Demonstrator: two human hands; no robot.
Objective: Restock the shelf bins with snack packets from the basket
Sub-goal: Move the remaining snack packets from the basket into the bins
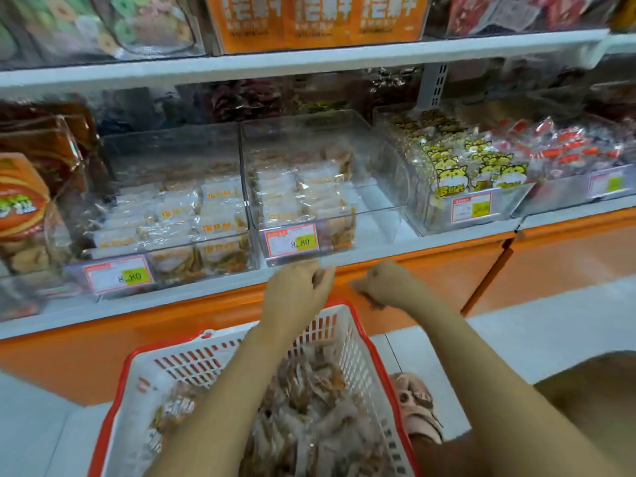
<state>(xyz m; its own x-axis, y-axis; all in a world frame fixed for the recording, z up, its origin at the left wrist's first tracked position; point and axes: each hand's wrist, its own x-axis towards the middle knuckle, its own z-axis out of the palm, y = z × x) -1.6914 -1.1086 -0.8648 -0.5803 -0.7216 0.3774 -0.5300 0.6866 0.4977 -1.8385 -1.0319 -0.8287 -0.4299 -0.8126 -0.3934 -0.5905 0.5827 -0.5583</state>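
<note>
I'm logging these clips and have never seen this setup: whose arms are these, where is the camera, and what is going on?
No machine here: a person wears one wide-angle camera on the head, looking down at their own bare hands. The left hand and right hand hover with curled fingers above the far rim of a white, red-edged basket full of snack packets. Ahead, the clear left bin is well stocked; the clear middle bin is filled only on its left side. Something dark shows under the right hand, but blur hides whether either hand holds a packet.
</note>
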